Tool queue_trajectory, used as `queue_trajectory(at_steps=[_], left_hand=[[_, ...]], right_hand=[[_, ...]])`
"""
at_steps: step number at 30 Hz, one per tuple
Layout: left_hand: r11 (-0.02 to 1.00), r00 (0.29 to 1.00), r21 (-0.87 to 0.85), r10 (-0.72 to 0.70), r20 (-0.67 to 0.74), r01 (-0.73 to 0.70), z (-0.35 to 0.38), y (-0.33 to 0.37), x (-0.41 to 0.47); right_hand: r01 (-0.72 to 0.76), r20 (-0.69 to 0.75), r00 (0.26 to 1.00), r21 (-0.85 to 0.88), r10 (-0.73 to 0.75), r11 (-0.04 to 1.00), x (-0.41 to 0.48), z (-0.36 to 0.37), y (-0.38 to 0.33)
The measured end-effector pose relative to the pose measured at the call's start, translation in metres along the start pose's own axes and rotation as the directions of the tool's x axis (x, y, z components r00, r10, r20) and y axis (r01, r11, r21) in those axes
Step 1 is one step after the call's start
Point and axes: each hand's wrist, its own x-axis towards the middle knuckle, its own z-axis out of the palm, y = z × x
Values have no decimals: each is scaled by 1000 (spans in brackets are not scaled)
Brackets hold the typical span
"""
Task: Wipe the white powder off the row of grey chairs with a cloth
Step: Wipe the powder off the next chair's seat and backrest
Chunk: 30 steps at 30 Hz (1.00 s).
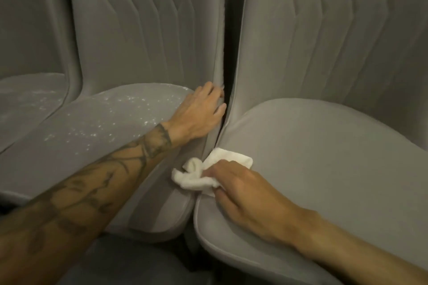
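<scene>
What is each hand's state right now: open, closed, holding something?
Left hand: open, fingers resting on the middle chair's side edge.
Right hand: holding the white cloth.

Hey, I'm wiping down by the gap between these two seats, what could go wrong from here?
1. Your left forearm reaches over the white powder on the middle seat; it could smear or pick some up.
2. The white cloth in your right hand sits bunched at the gap between the seats; powder may get pushed into it or onto the clean-looking right seat.
</scene>
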Motion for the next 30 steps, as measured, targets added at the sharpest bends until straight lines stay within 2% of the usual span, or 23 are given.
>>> queue_trajectory(at_steps=[2, 5, 9, 12, 15, 16, 18, 22, 24, 27, 30], left_hand=[[1000, 1000, 18, 19, 16, -19, 5, -4, -4], [1000, 999, -5, 13, 32, -13, 11, -4, -18], [998, 995, -12, 56, 78, -55, 15, -5, -50], [995, 990, 13, 96, 106, -98, 14, -10, -74], [996, 989, -9, 94, 112, -93, 11, -10, -88], [995, 989, -9, 100, 112, -100, 10, -9, -91], [993, 987, 8, 115, 110, -116, 11, -6, -94], [992, 989, -4, 123, 82, -123, 15, -6, -95], [992, 988, -26, 124, 91, -122, 15, -8, -94], [990, 987, -13, 141, 76, -140, 15, -10, -93], [987, 986, 4, 158, 46, -159, 17, -9, -89]], right_hand=[[46, 70, 996, 58, -50, 997, -18, -4, -18], [51, 167, 981, 247, -94, 968, -36, -16, -30], [19, 49, 998, 113, -25, 993, -9, -10, -14], [8, 43, 999, 82, -11, 997, -7, 3, -14], [106, 136, 982, 179, -131, 978, -57, -5, -29], [155, 129, 973, 259, -193, 953, -72, -12, -34], [231, 106, 956, 300, -273, 925, -86, -27, -35], [95, -17, 995, 135, -94, 986, -45, -30, -26], [53, -50, 998, 84, -49, 995, -26, -20, -28], [86, 78, 993, 23, -88, 996, -37, -11, -33], [89, 169, 980, 118, -108, 989, -66, -40, -32]])
